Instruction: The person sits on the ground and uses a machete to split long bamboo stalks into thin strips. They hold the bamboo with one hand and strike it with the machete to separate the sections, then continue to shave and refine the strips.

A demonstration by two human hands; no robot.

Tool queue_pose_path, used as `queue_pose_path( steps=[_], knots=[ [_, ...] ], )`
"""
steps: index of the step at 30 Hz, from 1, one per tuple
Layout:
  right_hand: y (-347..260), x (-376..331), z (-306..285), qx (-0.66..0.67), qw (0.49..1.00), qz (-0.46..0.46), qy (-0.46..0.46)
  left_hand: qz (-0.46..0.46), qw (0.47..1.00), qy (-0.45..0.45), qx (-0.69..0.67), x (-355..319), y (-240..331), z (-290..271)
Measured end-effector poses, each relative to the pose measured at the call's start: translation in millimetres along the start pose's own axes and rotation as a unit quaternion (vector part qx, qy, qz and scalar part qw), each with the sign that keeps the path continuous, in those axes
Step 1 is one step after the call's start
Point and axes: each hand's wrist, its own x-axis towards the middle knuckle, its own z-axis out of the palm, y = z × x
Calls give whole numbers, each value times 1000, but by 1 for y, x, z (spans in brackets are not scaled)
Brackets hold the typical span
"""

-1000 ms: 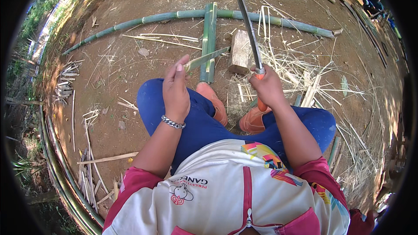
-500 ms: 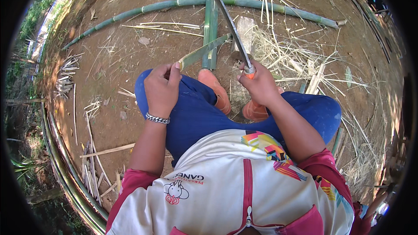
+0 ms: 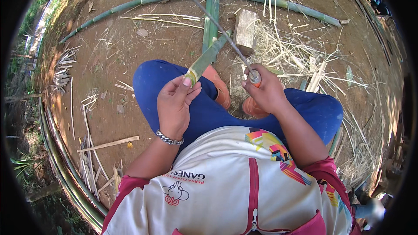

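Green, probably light and stiff bamboo is extending beyond the left hand pinching its end, right hand gripping a knife.

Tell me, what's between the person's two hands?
In the head view, a blue trouser leg, an orange shoe and brown ground show beneath the gap between the left hand and right hand. The bamboo strip and knife appear to cross farther out.
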Motion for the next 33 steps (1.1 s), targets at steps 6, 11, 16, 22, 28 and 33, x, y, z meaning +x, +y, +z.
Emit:
queue_pose_path(
  steps=[6, 11, 16, 22, 28, 33],
  knots=[
    [-8, -10, 19, -50, 994, -27, -91, -32, 999, -33, 0, -17, -21, 1],
    [-21, -14, 24, -79, 985, -79, -129, -61, 996, -64, -5, -24, -27, -5],
    [-15, -19, 30, -93, 980, -101, -143, -59, 993, -89, 58, -27, -30, -8],
    [-15, -18, 29, -102, 977, -111, -154, -40, 984, -89, 147, -27, -31, -7],
    [-12, -14, 31, -107, 974, -126, -153, -34, 980, -95, 173, -25, -33, -9],
    [-15, -11, 29, -127, 970, -114, -172, -27, 983, -100, 151, -22, -39, -12]
  ],
)
